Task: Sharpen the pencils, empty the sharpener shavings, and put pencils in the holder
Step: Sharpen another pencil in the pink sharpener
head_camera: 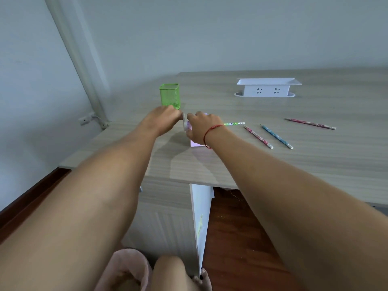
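Note:
A lilac box-shaped pencil sharpener (196, 143) stands on the wooden desk (252, 156), mostly hidden under my right hand (201, 128), which grips it from above. A green pencil (234, 123) sticks out of its right side. My left hand (162, 120) pinches the sharpener's white crank handle (185, 124) on its left side. Behind my left hand stands a green mesh pencil holder (169, 95). Three more pencils lie to the right: a pink one (258, 134), a blue one (276, 136) and another pink one (310, 123) farther off.
A white socket box (266, 87) sits at the back of the desk. The desk's front edge runs just below my forearms, with a white panel (200, 219) and a wooden floor (237, 238) beneath. A wall outlet (85, 120) is at the left.

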Demonstrator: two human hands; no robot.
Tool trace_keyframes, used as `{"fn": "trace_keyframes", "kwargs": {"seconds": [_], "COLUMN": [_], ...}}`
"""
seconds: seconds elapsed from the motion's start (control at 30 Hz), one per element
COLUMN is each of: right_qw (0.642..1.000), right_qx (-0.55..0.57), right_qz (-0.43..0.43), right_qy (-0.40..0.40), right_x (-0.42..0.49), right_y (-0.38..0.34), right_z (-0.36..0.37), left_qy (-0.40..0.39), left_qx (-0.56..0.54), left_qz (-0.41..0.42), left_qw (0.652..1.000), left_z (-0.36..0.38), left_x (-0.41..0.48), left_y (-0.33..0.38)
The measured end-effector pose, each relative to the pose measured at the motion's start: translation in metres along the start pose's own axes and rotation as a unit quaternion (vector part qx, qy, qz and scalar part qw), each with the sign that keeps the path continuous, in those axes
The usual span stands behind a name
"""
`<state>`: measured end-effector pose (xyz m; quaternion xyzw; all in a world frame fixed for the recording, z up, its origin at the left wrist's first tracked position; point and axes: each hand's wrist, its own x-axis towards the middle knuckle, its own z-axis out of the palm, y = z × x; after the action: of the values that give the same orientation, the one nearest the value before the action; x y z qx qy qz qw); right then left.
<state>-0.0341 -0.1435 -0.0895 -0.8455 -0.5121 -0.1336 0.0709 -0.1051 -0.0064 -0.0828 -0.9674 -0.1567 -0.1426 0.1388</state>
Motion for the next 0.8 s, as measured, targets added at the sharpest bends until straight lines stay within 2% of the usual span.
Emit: {"fn": "trace_keyframes", "kwargs": {"seconds": [0.13, 0.4, 0.57, 0.8], "right_qw": [1.0, 0.999, 0.999, 1.0], "right_qx": [-0.003, -0.007, 0.003, -0.008], "right_qz": [0.009, 0.028, 0.022, 0.011], "right_qy": [-0.016, -0.034, -0.023, -0.028], "right_x": [0.001, 0.002, -0.001, 0.0], "right_y": [-0.002, -0.004, -0.005, -0.003], "right_z": [-0.003, -0.004, -0.007, -0.005], "left_qy": [0.004, 0.029, 0.044, 0.046], "left_qx": [-0.03, -0.023, -0.06, -0.02], "left_qz": [-0.037, -0.043, -0.059, -0.018], "left_qw": [0.999, 0.998, 0.995, 0.999], "left_z": [-0.006, -0.029, -0.025, -0.008], "left_x": [-0.005, -0.025, -0.045, -0.062], "left_y": [0.005, 0.023, 0.033, 0.037]}}
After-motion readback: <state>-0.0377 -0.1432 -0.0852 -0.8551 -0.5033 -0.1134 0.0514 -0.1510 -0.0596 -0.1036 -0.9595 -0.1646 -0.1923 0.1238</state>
